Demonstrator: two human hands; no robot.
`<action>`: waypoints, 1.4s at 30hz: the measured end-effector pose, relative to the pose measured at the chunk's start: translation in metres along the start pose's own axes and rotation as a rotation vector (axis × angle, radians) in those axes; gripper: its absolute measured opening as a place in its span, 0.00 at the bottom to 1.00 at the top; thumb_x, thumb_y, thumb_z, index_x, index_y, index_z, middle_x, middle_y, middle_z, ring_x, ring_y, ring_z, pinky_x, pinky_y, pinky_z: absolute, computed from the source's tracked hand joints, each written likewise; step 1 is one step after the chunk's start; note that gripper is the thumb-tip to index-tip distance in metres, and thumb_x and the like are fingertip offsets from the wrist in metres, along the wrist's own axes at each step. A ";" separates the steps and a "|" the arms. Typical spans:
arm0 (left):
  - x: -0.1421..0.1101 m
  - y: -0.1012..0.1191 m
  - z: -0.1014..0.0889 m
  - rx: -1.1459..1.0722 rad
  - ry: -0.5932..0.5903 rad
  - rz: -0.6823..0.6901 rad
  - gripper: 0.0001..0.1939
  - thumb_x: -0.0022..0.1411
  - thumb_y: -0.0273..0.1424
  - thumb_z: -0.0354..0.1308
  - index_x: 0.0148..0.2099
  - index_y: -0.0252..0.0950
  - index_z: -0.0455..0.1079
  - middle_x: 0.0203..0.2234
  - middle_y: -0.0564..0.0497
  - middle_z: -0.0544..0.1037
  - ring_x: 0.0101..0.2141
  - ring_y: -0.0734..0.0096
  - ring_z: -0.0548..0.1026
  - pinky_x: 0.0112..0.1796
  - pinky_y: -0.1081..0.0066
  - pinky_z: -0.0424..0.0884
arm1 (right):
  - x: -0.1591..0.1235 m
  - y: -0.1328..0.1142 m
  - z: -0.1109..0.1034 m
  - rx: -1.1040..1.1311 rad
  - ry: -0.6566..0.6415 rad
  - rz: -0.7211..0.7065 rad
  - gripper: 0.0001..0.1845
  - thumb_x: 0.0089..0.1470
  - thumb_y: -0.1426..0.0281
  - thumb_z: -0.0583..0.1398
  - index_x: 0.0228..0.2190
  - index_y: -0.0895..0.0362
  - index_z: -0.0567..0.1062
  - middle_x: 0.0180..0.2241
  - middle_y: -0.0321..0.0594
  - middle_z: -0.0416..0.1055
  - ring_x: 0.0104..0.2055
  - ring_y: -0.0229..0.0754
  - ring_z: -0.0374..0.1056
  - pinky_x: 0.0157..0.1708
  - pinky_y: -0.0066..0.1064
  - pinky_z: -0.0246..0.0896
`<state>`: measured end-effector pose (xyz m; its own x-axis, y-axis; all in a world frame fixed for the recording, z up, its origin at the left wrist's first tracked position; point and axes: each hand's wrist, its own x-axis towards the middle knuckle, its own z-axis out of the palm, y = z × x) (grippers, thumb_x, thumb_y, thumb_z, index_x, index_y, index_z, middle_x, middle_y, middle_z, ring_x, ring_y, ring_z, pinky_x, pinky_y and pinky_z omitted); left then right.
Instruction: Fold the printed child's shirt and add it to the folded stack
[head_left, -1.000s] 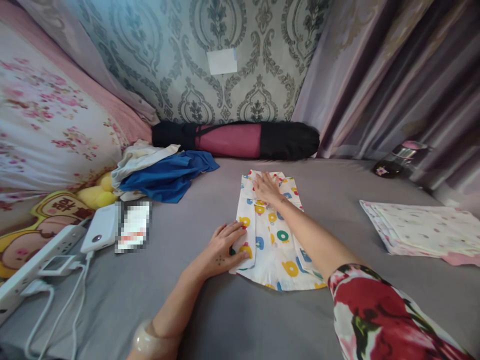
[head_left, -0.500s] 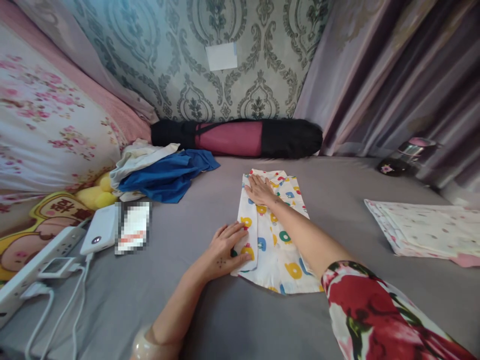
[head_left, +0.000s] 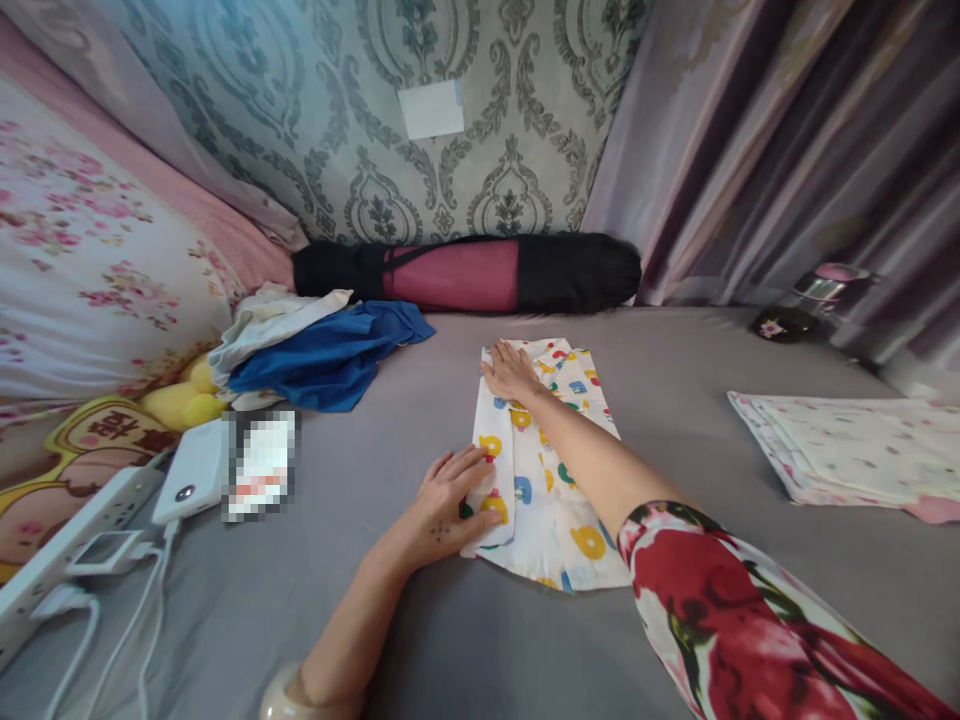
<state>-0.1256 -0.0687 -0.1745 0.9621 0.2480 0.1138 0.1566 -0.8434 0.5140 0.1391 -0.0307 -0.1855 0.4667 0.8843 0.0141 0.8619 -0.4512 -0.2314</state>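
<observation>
A white shirt with yellow, blue, green and red prints lies on the grey sheet, its left side folded inward in a long strip. My left hand rests at the lower left edge of that strip, fingers apart and thumb over the fabric. Near the top of the garment, my right hand lies flat with fingers spread, pressing on the upper left corner. The right forearm crosses over the shirt and hides part of its right side.
Folded light cloth lies at right, below a glass kettle. A black and maroon roll bag lines the wall. At left are blue clothing, a white power bank, a power strip with cables, and a yellow plush.
My right hand has slid slightly left along the top of the shirt. My left hand stays at the lower left edge. The camera view has shifted a little.
</observation>
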 end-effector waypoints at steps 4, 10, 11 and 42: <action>0.001 -0.001 -0.001 -0.001 0.001 0.008 0.31 0.62 0.49 0.55 0.62 0.40 0.61 0.63 0.41 0.61 0.63 0.52 0.58 0.62 0.48 0.52 | 0.002 0.001 0.002 0.022 0.023 -0.014 0.32 0.65 0.59 0.39 0.64 0.63 0.53 0.68 0.49 0.44 0.70 0.46 0.36 0.65 0.45 0.27; 0.001 0.002 -0.003 -0.010 -0.007 0.001 0.30 0.62 0.48 0.56 0.62 0.40 0.62 0.63 0.41 0.61 0.63 0.54 0.58 0.61 0.49 0.52 | -0.007 0.009 -0.015 0.180 0.184 -0.055 0.29 0.66 0.65 0.35 0.60 0.60 0.61 0.64 0.44 0.56 0.66 0.40 0.48 0.63 0.36 0.40; 0.001 0.002 -0.003 -0.011 -0.003 0.001 0.30 0.62 0.48 0.56 0.62 0.40 0.62 0.63 0.41 0.61 0.63 0.54 0.58 0.61 0.48 0.52 | -0.011 0.015 -0.019 0.189 0.207 -0.057 0.30 0.66 0.65 0.34 0.59 0.59 0.62 0.63 0.44 0.58 0.65 0.39 0.50 0.62 0.35 0.42; -0.001 0.014 -0.007 -0.026 -0.034 0.120 0.22 0.61 0.48 0.58 0.52 0.43 0.72 0.57 0.44 0.70 0.59 0.54 0.65 0.59 0.50 0.57 | -0.137 0.082 -0.044 0.460 0.046 -0.004 0.30 0.62 0.58 0.50 0.63 0.52 0.58 0.67 0.39 0.49 0.67 0.43 0.48 0.62 0.37 0.49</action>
<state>-0.1262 -0.0775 -0.1617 0.9806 0.1291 0.1477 0.0340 -0.8533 0.5203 0.1548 -0.1939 -0.1638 0.4810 0.8749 0.0569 0.6909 -0.3383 -0.6389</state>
